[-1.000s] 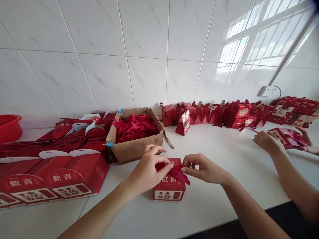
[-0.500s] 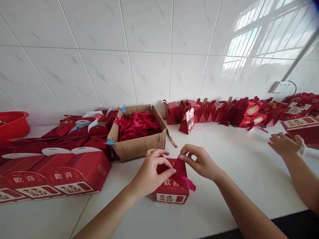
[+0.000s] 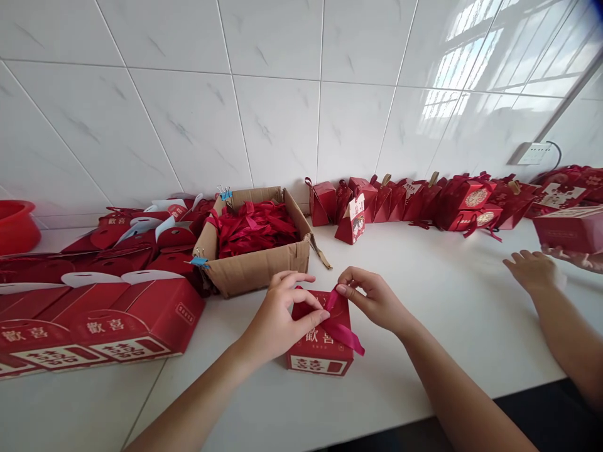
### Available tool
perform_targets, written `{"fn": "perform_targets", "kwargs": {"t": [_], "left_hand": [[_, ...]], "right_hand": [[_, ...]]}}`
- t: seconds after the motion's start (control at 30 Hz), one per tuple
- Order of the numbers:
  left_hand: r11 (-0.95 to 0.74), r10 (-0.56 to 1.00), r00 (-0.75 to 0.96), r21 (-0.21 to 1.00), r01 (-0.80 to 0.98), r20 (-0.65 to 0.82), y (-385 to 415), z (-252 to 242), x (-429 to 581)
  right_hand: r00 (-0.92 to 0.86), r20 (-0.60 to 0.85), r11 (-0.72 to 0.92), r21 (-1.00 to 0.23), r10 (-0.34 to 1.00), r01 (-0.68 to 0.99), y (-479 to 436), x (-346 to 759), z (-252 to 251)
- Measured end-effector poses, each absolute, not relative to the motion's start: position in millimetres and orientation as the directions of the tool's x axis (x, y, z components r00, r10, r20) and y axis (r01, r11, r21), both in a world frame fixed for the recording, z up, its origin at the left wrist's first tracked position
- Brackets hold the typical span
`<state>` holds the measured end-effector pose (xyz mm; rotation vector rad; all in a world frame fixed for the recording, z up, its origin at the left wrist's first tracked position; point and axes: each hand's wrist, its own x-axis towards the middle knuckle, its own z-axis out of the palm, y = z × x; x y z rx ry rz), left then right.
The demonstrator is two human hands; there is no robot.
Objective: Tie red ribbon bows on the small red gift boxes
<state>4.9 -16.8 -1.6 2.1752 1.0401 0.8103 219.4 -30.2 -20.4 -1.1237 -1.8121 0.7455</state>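
Note:
A red gift box (image 3: 320, 365) with white and gold characters stands on the white counter in front of me. A dark pink ribbon (image 3: 345, 336) lies across its top, one end hanging over the front right. My left hand (image 3: 287, 314) pinches the ribbon between thumb and forefinger at the box's top, covering part of the lid. My right hand (image 3: 370, 298) pinches another stretch of the same ribbon just right of there, pulling it up. Behind the box, a cardboard box (image 3: 264, 267) holds a heap of loose red ribbons (image 3: 257, 229).
Red gift boxes (image 3: 155, 314) line the left, with more (image 3: 122, 238) behind them. Several finished boxes (image 3: 377, 201) stand along the tiled wall. At right, a co-worker's hands (image 3: 537, 273) are near another red box (image 3: 570, 232). A red basin (image 3: 19, 226) sits far left.
The ribbon stretch between my hands is drawn narrower and tauter. The co-worker's red box at the right has tilted, with a second hand now visible beneath it. My view has shifted slightly.

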Motion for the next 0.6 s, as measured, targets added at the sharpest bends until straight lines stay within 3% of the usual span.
{"fn": "perform_targets", "kwargs": {"t": [0.23,0.33,0.43,0.5,0.6], "left_hand": [[-0.27,0.868,0.486,0.916,0.298,0.097,-4.8,5.7,-7.3],[-0.213,0.854,0.519,0.93,0.3,0.028,-7.4,5.7,-12.4],[-0.228,0.916,0.396,0.888,0.398,0.058,-23.9,5.2,-22.1],[-0.259,0.94,0.323,0.847,0.465,0.11,-40.3,2.7,-28.9],[-0.209,0.928,0.37,0.877,0.433,0.039,-64.9,-7.4,-33.3]], "right_hand": [[-0.211,0.328,0.387,-0.829,0.921,0.404,-38.4,222.0,-14.0],[-0.156,0.343,0.376,-0.809,0.926,0.452,-42.4,225.6,-16.5],[-0.091,0.373,0.374,-0.822,0.923,0.43,-55.0,230.0,-31.1],[-0.148,0.35,0.38,-0.857,0.925,0.348,-69.2,226.0,-46.6],[-0.176,0.293,0.336,-0.888,0.94,0.315,-93.0,206.3,-68.2]]}}
